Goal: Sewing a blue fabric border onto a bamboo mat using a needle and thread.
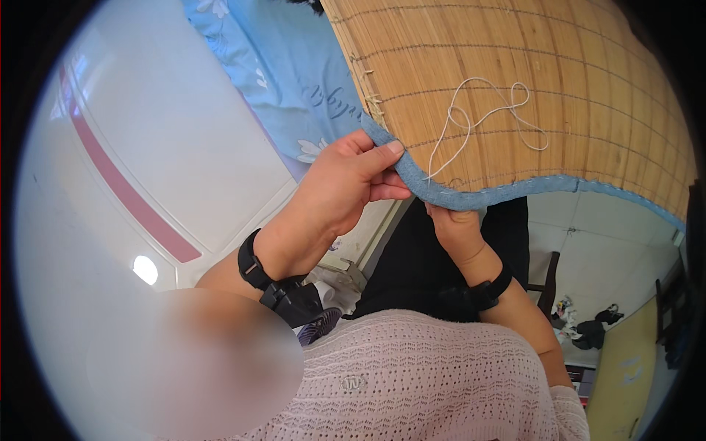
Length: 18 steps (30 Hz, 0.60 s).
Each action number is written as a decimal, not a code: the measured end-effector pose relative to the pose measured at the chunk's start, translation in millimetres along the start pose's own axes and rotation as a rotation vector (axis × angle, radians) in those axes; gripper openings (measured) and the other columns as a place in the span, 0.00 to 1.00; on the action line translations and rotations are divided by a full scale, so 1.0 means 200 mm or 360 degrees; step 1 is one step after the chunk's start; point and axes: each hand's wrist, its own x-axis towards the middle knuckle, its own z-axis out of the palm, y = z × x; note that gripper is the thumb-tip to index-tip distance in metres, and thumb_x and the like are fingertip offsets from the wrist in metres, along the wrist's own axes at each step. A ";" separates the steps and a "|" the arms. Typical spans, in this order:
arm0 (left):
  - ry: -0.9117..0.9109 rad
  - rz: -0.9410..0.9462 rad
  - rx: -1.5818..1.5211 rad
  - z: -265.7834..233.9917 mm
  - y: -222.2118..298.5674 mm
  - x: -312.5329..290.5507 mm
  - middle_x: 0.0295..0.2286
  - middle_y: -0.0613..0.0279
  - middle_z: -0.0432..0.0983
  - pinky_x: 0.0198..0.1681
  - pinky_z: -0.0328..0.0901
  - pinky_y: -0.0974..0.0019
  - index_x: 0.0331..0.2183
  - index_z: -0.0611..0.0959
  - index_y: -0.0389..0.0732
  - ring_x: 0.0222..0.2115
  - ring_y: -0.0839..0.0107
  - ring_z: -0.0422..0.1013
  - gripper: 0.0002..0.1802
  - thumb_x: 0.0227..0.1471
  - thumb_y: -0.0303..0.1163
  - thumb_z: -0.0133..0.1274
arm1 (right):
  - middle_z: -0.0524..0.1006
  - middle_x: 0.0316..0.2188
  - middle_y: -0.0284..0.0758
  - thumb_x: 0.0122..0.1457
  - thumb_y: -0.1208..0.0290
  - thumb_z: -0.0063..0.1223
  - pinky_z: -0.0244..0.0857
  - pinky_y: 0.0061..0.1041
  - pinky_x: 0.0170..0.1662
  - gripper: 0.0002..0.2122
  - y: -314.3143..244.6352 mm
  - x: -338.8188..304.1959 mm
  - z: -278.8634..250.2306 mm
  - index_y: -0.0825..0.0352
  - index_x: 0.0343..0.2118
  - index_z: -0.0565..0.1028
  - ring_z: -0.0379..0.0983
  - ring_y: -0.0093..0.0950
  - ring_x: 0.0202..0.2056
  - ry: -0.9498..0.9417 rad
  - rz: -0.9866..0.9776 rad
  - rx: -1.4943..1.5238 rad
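Head view, left fingers [387, 153] pinching binding [485, 198], mat [588, 110]

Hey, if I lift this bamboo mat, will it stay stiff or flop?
The bamboo mat will probably flex, since its blue edging curves in a wave. It's likely stiffer along its narrow slats than across them, because rows of stitching join them. The frayed side above your left hand may be fragile; loose bits stick out.
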 end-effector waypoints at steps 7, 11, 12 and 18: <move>-0.0043 0.0026 -0.0073 0.00 0.01 -0.01 0.27 0.59 0.73 0.28 0.69 0.74 0.33 0.72 0.34 0.23 0.75 0.71 0.10 0.51 0.31 0.46 | 0.73 0.32 0.34 0.47 0.84 0.50 0.61 0.23 0.39 0.11 -0.05 0.03 0.01 0.68 0.36 0.72 0.69 0.26 0.35 0.0129 -0.0397 -0.0314; -0.0033 0.0028 -0.0102 -0.03 0.00 -0.01 0.27 0.59 0.74 0.28 0.68 0.74 0.32 0.72 0.35 0.23 0.75 0.71 0.09 0.51 0.31 0.46 | 0.71 0.38 0.38 0.46 0.83 0.51 0.58 0.28 0.46 0.15 -0.01 0.01 0.01 0.68 0.39 0.71 0.67 0.33 0.43 0.0144 -0.0445 -0.0376; -0.0037 0.0025 -0.0105 -0.03 0.00 -0.01 0.26 0.60 0.74 0.28 0.68 0.74 0.32 0.72 0.35 0.23 0.75 0.71 0.09 0.51 0.31 0.46 | 0.71 0.38 0.38 0.46 0.83 0.51 0.58 0.28 0.46 0.15 0.01 0.02 0.00 0.68 0.39 0.71 0.67 0.33 0.43 0.0139 -0.0443 -0.0376; -0.0040 0.0002 -0.0115 -0.04 0.00 0.00 0.26 0.60 0.74 0.28 0.68 0.75 0.31 0.73 0.35 0.22 0.75 0.71 0.09 0.51 0.32 0.46 | 0.64 0.47 0.41 0.47 0.77 0.51 0.55 0.36 0.49 0.21 0.09 0.04 -0.04 0.68 0.47 0.64 0.61 0.40 0.48 0.0170 -0.1191 -0.1732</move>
